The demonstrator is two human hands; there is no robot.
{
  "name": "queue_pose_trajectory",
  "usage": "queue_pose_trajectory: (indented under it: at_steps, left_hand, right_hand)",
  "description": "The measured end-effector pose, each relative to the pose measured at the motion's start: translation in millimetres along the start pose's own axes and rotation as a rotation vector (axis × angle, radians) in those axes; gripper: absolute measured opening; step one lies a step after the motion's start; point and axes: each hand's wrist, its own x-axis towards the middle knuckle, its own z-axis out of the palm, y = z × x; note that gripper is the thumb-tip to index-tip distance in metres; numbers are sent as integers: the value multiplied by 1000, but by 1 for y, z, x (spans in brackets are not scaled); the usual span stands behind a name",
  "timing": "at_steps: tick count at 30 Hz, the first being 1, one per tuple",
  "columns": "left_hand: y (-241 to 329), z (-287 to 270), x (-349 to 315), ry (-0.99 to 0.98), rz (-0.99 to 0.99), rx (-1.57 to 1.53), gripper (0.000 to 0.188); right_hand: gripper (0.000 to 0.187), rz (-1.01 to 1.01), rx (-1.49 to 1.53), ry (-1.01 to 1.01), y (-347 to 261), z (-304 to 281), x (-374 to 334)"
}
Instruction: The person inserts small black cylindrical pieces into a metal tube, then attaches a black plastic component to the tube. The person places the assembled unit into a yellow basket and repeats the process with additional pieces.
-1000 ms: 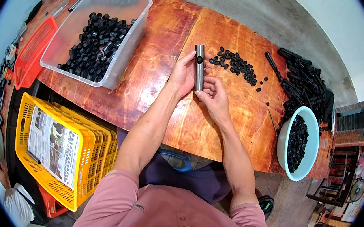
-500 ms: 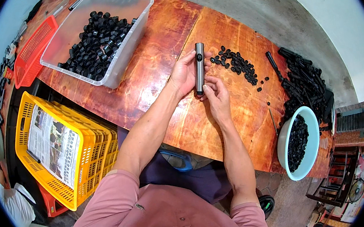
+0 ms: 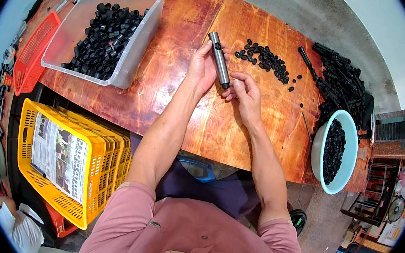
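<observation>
My left hand [image 3: 203,69] is closed round a silver-grey metal tube [image 3: 220,60], which looks like a flashlight body. It has a black oval button near its upper end and a black lower end. The tube is held tilted over the wooden table. At its lower end is my right hand [image 3: 246,92], its thumb and fingers apart and partly curled, with nothing visible in it. Whether a fingertip touches the tube I cannot tell. Small black oval pieces [image 3: 268,59] lie scattered to the right of the tube.
A clear plastic bin [image 3: 129,67] of black rings stands at the far left, beside a red basket [image 3: 26,71]. Yellow crates [image 3: 102,159] with newspaper are at the left. A pale blue basin [image 3: 317,159] of black parts and a pile of black tubes [image 3: 338,80] sit at the right.
The tube's lower end has moved up in the view, and a narrower black end shows there. My right hand's thumb has come away from it, with the fingers more spread.
</observation>
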Motion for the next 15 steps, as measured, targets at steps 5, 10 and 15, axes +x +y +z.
queue_pose_trajectory:
  at_steps: [5, 10, 15]
  left_hand:
    - [-1, 5, -2, -10, 5, -60, 29]
    - [-2, 12, -12, -59, -50, 30, 33]
    - [-3, 13, -12, -83, -56, 17, 33]
  right_hand:
    - [30, -16, -91, -45, -3, 9, -5]
    - [35, -23, -185, 7, -6, 14, -6]
    - [36, -18, -246, 22, -6, 13, -5]
